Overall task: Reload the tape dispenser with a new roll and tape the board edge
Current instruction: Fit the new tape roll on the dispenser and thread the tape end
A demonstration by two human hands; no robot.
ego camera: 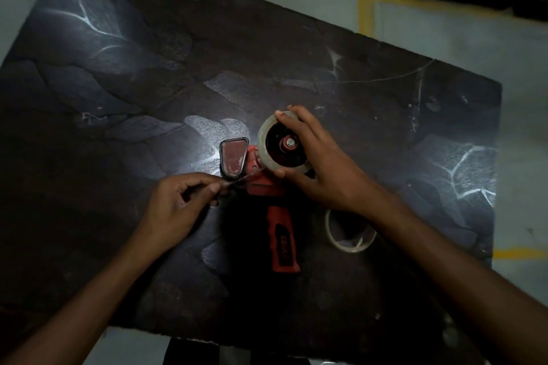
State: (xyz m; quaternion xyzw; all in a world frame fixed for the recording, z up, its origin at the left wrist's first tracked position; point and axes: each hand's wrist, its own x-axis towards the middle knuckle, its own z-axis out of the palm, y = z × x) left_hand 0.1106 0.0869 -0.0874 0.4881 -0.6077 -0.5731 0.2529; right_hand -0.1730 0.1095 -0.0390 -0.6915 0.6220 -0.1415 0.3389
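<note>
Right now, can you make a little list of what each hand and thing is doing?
left hand: pinching the loose tape end
right hand: gripping the tape roll on the dispenser
tape dispenser: red, lying on the board
board: dark, flat on the floor
empty tape ring: beside the handle, under the right wrist

Dim, soft picture; glare pools on the board [207,133], corners darken.

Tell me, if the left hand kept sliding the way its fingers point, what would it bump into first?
Probably the dispenser. The left hand pinches the tape end, its fingers aimed right and slightly away, almost at the red body below the flap. Height is hard to judge from above.
</note>
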